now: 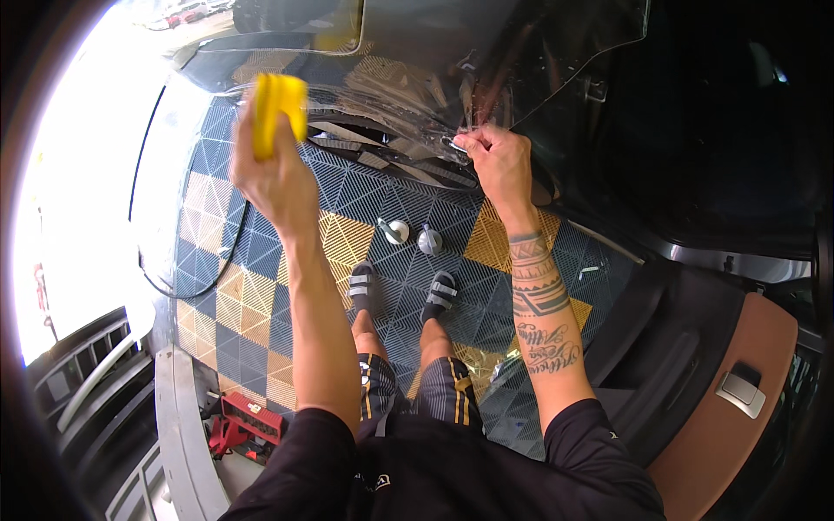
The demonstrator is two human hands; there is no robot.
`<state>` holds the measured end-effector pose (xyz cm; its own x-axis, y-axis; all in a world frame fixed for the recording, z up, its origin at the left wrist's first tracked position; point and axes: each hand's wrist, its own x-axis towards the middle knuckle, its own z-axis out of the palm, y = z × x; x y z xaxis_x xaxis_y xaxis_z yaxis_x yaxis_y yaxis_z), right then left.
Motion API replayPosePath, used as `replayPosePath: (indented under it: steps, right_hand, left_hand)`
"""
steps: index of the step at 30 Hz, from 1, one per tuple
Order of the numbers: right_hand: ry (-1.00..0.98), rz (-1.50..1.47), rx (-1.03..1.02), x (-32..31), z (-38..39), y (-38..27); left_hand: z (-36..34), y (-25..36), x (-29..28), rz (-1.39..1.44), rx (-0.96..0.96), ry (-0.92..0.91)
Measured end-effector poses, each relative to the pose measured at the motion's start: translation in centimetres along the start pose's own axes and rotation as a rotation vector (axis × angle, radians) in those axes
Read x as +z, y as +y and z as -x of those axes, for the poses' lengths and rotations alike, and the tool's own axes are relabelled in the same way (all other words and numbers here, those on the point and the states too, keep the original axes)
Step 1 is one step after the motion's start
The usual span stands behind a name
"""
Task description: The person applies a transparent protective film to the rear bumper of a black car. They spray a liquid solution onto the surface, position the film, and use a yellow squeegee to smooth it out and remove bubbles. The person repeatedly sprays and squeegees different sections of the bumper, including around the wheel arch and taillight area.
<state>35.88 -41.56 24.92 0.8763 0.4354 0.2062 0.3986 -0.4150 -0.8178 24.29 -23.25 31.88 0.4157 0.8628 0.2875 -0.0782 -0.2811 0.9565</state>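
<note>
My left hand (276, 187) is closed around a yellow squeegee-like block (280, 108), slightly blurred, held up in front of a glossy dark car panel (417, 39). A clear, wrinkled film (395, 91) lies over the panel and reaches past its lower edge. Near that lower edge, my right hand (502, 165) pinches the film between thumb and fingers. Creases in the film run up from the pinched spot. Under the panel shows the dark wheel-arch opening (382, 148).
Two spray bottles (429, 240) stand on the patterned tile floor (204, 208) ahead of my feet. At right an open car door (738, 417) has brown trim. A red case (250, 415) sits lower left beside a grey post (181, 425). A dark cable (228, 260) loops at left.
</note>
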Motion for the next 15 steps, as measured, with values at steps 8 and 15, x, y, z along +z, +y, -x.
replayPosePath:
  steps: [8,15]
  right_hand:
    - [-0.032,-0.026,-0.049,0.3,-0.6,0.1]
    - [-0.054,-0.062,-0.121,-0.3,-0.6,0.2]
  left_hand:
    - [1.5,-3.5,9.8,-0.243,0.578,0.339]
    - [6.8,-4.8,12.2,-0.232,0.584,0.262]
